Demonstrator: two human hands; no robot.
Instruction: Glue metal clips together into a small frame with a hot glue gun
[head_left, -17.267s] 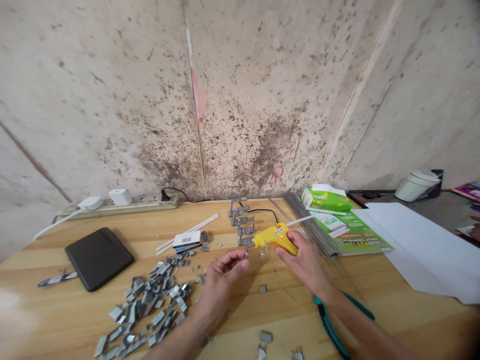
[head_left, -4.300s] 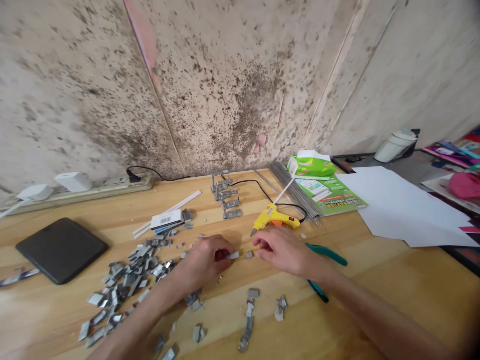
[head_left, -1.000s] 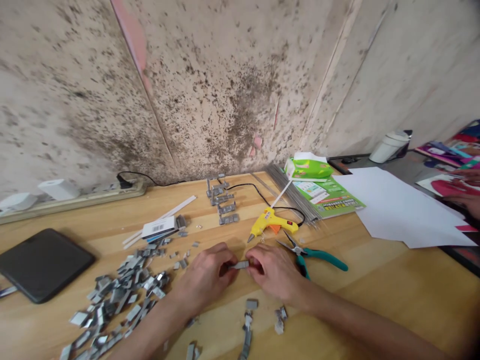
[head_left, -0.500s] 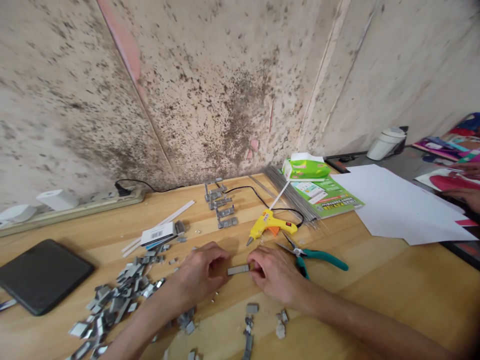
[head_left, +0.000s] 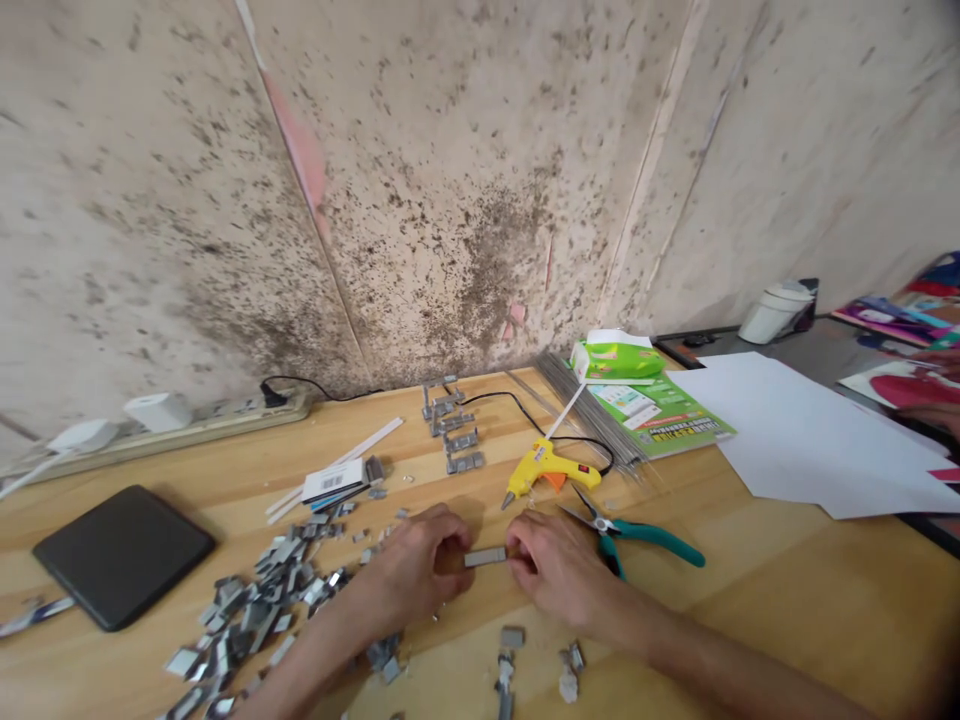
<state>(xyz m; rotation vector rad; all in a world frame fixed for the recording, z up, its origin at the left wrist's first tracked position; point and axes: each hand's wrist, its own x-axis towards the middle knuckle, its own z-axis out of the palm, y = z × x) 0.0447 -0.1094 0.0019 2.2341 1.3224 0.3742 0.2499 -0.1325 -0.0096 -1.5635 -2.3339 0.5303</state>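
Note:
A short flat grey strip (head_left: 485, 557) lies level between my hands, just above or on the wooden table; which one I cannot tell. My left hand (head_left: 424, 560) pinches its left end, and my right hand (head_left: 551, 560) pinches its right end. The fingertips are partly hidden behind the curled hands. Close to the right hand lie teal-handled pliers (head_left: 660, 540) with their jaws apart. Beyond them rests a yellow glue gun (head_left: 551, 465) with a white glue stick in its back. Left of my left hand spreads a pile of grey shiny pieces (head_left: 262, 590).
Joined grey pieces (head_left: 461, 440) stand farther back. Thin metal rods (head_left: 592, 415), a green tissue pack (head_left: 619, 358) and white paper sheets (head_left: 802, 430) lie to the right. A black tablet-like slab (head_left: 124, 555) and a power strip (head_left: 217, 425) are left. Another person's hand (head_left: 937, 415) shows at far right.
The view has shifted, so the table things sit lower and farther right. Both hands keep hold of the grey strip, which appears slightly turned.

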